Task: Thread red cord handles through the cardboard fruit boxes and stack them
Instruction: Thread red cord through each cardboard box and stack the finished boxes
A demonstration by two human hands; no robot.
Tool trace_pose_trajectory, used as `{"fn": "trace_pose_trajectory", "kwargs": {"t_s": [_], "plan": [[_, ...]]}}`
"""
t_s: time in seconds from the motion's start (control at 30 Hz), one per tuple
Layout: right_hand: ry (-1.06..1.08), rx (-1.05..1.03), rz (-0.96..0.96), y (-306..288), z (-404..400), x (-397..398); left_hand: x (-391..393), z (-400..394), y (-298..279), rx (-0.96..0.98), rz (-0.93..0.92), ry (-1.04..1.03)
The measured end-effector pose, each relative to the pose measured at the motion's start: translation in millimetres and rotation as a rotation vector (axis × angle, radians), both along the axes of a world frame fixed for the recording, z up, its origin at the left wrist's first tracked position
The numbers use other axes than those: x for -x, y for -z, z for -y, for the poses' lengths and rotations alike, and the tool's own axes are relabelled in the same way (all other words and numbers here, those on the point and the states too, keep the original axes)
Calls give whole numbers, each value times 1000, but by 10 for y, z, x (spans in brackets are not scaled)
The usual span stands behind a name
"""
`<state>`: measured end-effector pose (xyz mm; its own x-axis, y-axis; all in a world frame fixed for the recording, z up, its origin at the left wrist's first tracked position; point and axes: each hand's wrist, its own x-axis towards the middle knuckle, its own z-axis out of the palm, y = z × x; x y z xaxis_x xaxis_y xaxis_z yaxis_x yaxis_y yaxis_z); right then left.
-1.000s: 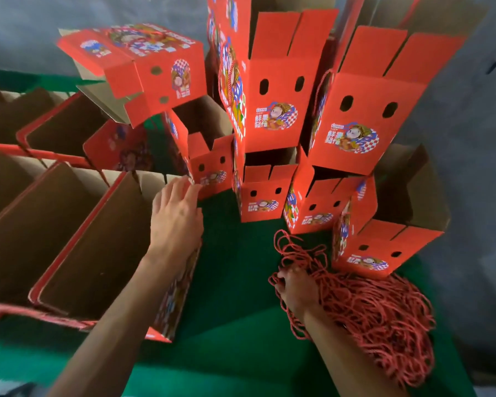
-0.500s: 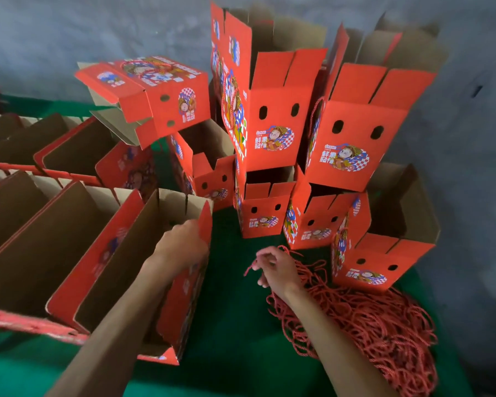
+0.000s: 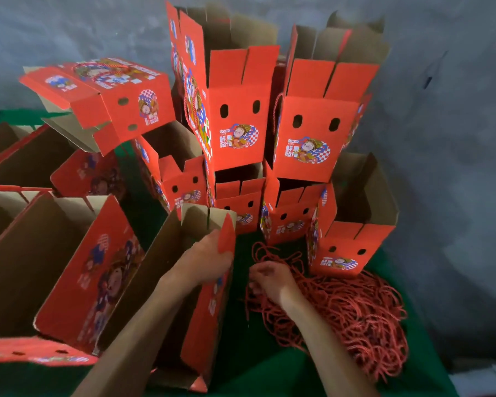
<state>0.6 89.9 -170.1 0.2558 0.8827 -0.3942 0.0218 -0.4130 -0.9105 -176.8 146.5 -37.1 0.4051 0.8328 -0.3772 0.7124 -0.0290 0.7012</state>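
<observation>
At the lower centre of the frame the left hand (image 3: 205, 257) reaches into the open cardboard fruit box (image 3: 166, 285), fingers curled over the top edge of its red right wall, apparently to steady that wall and hold the box open. Just right of it, the right hand (image 3: 265, 279) sits palm-down at the near edge of the pile of red cord handles (image 3: 344, 308) on the green cloth (image 3: 258, 368), fingers bent into the strands as if picking one out; whether a cord is actually pinched I cannot tell, as the hand is blurred. Both forearms angle in from the bottom edge. Further back, at upper centre, the stacked boxes (image 3: 241, 124) stand upright with their holed faces forward, probably already threaded. At the left, more open boxes (image 3: 40, 253) lie waiting.
</observation>
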Motion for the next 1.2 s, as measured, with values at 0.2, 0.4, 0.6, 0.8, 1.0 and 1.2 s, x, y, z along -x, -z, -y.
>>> {"fn": "trace_pose_trajectory", "kwargs": {"t_s": [0.2,0.4,0.6,0.8,1.0,1.2], "plan": [[-71,149,302,699,354,-63,71,-27,40,119,118,-137],[-384,130,926,843,465,-70,43,-43,98,100,89,-140],[-482,-136,998,942,256,152,57,-45,143,101,52,-146],[-684,-144,1228,1043,244,355,95,-95,216,94,37,-138],[-632,-166,1164,974,271,340,282,-207,341,250,119,-215],[-25,-195,129,352,128,436,471,-232,482,412,194,-277]]}}
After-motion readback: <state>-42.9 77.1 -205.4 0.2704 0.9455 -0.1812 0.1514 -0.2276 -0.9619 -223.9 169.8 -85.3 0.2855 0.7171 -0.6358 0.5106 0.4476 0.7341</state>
